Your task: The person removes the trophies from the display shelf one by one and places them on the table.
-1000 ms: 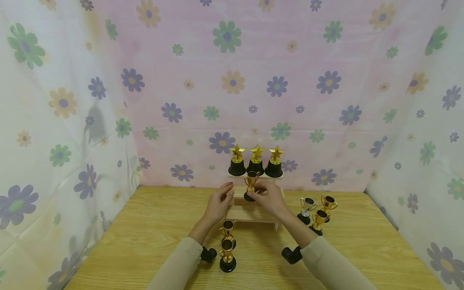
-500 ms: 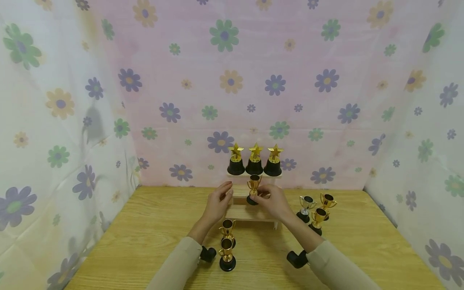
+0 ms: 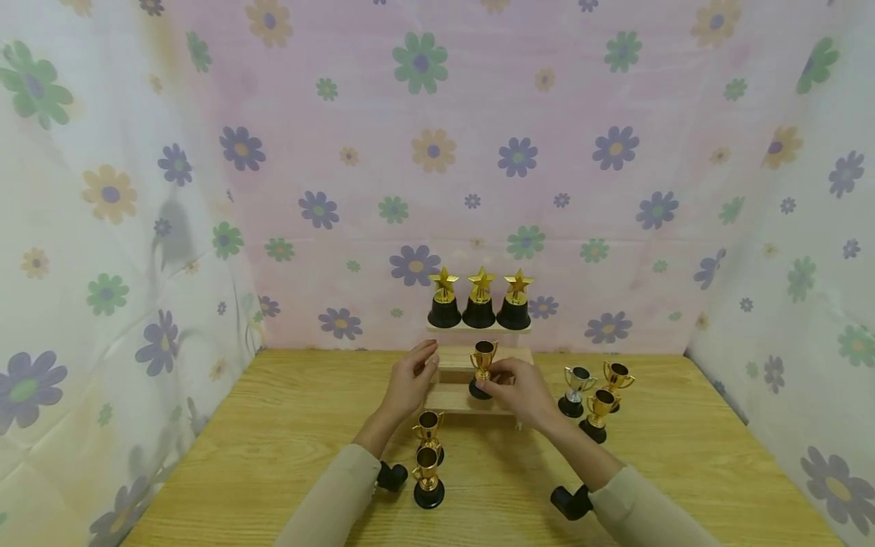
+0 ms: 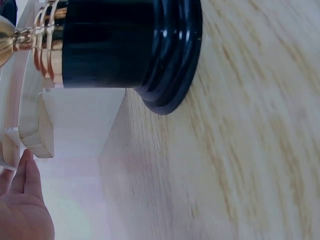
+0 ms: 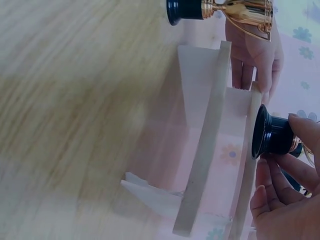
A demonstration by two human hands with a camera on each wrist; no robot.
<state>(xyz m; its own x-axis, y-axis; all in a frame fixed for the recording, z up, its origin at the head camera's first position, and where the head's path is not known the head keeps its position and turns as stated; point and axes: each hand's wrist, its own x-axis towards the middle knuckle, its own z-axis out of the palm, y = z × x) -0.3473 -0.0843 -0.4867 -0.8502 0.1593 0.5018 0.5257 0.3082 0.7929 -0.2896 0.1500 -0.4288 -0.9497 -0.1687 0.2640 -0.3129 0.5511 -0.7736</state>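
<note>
My right hand [image 3: 522, 391] pinches a small gold trophy cup [image 3: 483, 361] by its black base, in front of the steps of a wooden tiered stand [image 3: 458, 399]. In the right wrist view the held base [image 5: 277, 135] is close to a step's edge; contact cannot be told. Beside the stand's left end is my left hand [image 3: 410, 384], holding nothing, fingertips at the wood in the left wrist view. Three gold star trophies [image 3: 478, 304] line the top shelf. Two gold cups [image 3: 428, 475] stand on the table near my left forearm, one's black base [image 4: 110, 45] large in the left wrist view.
Right of the stand, a silver cup [image 3: 575, 387] and two gold cups [image 3: 600, 414] stand grouped on the wooden table [image 3: 287, 425]. Flowered cloth [image 3: 437, 152] encloses the back and sides. A black device [image 3: 573, 501] sits at each wrist.
My right hand has lowered the gold trophy cup from near the top shelf toward the lower step, drawing it nearer and slightly right. The left hand keeps its place by the stand.
</note>
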